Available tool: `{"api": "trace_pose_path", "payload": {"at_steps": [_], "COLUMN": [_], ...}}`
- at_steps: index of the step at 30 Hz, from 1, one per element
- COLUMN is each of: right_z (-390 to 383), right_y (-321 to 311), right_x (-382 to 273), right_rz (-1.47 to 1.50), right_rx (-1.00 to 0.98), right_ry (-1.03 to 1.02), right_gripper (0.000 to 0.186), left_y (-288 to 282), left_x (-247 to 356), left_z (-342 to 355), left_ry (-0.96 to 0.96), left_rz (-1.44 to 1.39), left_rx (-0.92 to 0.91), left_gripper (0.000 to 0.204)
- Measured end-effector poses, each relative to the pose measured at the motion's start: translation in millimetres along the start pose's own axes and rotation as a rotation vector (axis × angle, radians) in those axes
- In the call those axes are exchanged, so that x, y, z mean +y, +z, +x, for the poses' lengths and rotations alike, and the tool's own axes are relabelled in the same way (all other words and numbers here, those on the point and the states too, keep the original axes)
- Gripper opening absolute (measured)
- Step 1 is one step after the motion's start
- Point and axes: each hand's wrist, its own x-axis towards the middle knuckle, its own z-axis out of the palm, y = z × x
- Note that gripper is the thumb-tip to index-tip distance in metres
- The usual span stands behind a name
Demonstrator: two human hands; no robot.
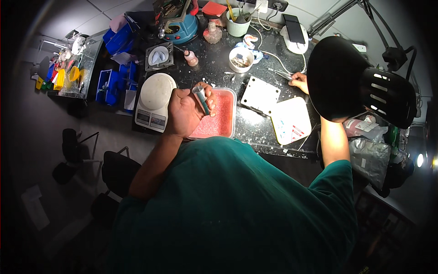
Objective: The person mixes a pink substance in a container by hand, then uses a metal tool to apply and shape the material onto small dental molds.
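Observation:
My left hand (188, 109) is raised over a clear plastic tub (233, 109) filled with pink granular material. Its fingers are wrapped round a small clear cylindrical vial (200, 97), tilted, with something dark green showing in it. Far to the right, my right hand (299, 83) rests near the bench surface, its fingertips pinched on a slim metal tool (284, 74) that points left. Part of that hand and wrist is hidden behind the black lamp shade. A white metal plate with holes (260, 96) lies between my hands, beside a white board (292, 121) with rounded corners.
A kitchen scale (157, 93) stands left of the tub. Behind are a small pink bottle (191, 58), a white bowl (241, 60), a pale green pot (237, 25) and a blue machine (180, 29). A black lamp (337, 77) overhangs the right side. Cables cross the back.

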Motion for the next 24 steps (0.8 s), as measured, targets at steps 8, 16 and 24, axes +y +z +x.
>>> {"api": "trace_pose_path", "payload": {"at_steps": [8, 16, 24], "right_z": [-69, -175, -236], "right_y": [-10, 74, 92], "right_x": [32, -191, -315], "right_rz": [1.529, 1.67, 0.522], "right_rx": [-0.432, -0.161, -0.173], "right_ry": [0.257, 0.175, -0.11], "right_gripper": [0.054, 0.067, 0.051], "left_y": [-7, -27, -54], "left_x": [2, 14, 25], "left_z": [-1, -2, -1], "left_ry": [0.045, 0.137, 0.21], "left_rz": [0.28, 0.545, 0.392], "left_rx": [-0.131, -0.169, -0.162], "left_gripper": [0.035, 0.015, 0.013]}}
